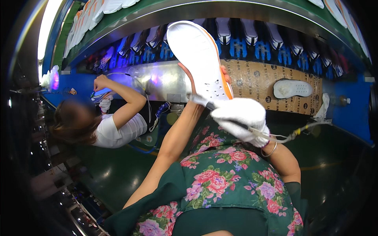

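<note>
The person wears a green flowered apron (236,169). The right hand (240,120), in a white knitted glove, is closed round a slim tool (208,104) with a dark shaft; its pale tip is too blurred to say whether it is a brush or a nozzle. A thin clear tube (311,125) runs from the glove toward the right.

Just beyond, the bare left hand (191,82) has hold of a shoe sole (195,51) from behind, spread across its width, with fingertips on the far edge. The shoe sole is held up over the tabletop (163,80), tilted, rounded end away from the person. Its face is smooth and white, an orange band follows the right edge, and small dark marks cluster toward the lower end.

Farther right, a second sole (293,89), greyish white, lies on cardboard (252,80). To the left sits a co-worker (122,129) in a white top. Behind, a row of shoes (250,31) stands above blue holders (262,51), under a shelf (236,10).
</note>
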Available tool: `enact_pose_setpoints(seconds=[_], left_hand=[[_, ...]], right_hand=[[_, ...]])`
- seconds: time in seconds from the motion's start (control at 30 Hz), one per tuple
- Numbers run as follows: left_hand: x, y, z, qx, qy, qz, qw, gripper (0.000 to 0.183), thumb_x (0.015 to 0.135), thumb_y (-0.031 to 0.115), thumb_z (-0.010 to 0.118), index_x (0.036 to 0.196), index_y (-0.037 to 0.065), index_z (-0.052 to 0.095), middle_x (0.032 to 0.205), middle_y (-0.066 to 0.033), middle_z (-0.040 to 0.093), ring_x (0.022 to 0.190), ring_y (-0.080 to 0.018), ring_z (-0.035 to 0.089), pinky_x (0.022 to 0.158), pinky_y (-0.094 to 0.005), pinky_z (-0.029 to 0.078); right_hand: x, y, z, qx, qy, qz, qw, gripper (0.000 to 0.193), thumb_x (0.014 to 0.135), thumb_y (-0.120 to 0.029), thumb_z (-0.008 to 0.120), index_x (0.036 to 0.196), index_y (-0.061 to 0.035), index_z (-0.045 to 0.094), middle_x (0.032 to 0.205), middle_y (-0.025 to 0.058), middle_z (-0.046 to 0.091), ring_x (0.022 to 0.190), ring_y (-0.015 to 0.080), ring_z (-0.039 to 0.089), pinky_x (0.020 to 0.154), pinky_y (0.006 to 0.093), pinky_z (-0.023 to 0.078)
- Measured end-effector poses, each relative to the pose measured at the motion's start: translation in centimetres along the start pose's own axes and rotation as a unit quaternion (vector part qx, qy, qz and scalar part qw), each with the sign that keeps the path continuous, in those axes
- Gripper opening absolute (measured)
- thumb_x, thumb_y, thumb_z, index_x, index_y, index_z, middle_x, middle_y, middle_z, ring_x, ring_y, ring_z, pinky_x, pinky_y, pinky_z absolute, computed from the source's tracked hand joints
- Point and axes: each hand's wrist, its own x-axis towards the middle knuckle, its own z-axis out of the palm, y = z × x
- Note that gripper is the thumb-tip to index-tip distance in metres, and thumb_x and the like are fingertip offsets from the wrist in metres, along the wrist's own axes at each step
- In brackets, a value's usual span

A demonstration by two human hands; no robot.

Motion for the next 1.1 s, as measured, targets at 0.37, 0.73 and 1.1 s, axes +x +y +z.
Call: enact_pose_setpoints(seconds=[0.37, 0.73, 1.1], left_hand=[[1.2, 1.5, 0.6, 0.088, 0.007, 0.055, 0.995, 0.110, 0.064, 0.099, 0.037, 0.110, 0.001, 0.057, 0.092, -0.0133, 0.061, 0.082, -0.0295, 0.060, 0.076, -0.0421, 0.053], [2.0, 3.1, 0.4, 0.183, 0.004, -0.052, 0.982, 0.116, 0.072, 0.097, 0.024, 0.141, 0.006, 0.043, 0.099, -0.0222, 0.063, 0.076, -0.0361, 0.069, 0.060, -0.0463, 0.061], [3.1, 3.5, 0.4, 0.209, 0.012, -0.202, 0.957, 0.105, 0.075, 0.082, 0.052, 0.143, 0.002, 0.045, 0.114, -0.0272, 0.065, 0.089, -0.0391, 0.071, 0.074, -0.0496, 0.063]], right_hand=[[0.0, 0.2, 0.0, -0.081, 0.065, 0.009, 0.995, 0.023, 0.075, -0.004, 0.076, 0.097, -0.0084, 0.075, 0.089, 0.0114, 0.073, 0.075, 0.0272, 0.070, 0.068, 0.0339, 0.056], [-0.7, -0.7, 0.4, -0.168, -0.020, -0.014, 0.986, 0.029, 0.075, -0.006, 0.075, 0.104, -0.0097, 0.071, 0.097, 0.0117, 0.071, 0.075, 0.0252, 0.070, 0.065, 0.0348, 0.057], [-0.8, -1.2, -0.4, -0.109, -0.073, -0.023, 0.991, 0.040, 0.071, -0.008, 0.077, 0.111, -0.0099, 0.070, 0.098, 0.0128, 0.072, 0.082, 0.0265, 0.072, 0.072, 0.0338, 0.058]])
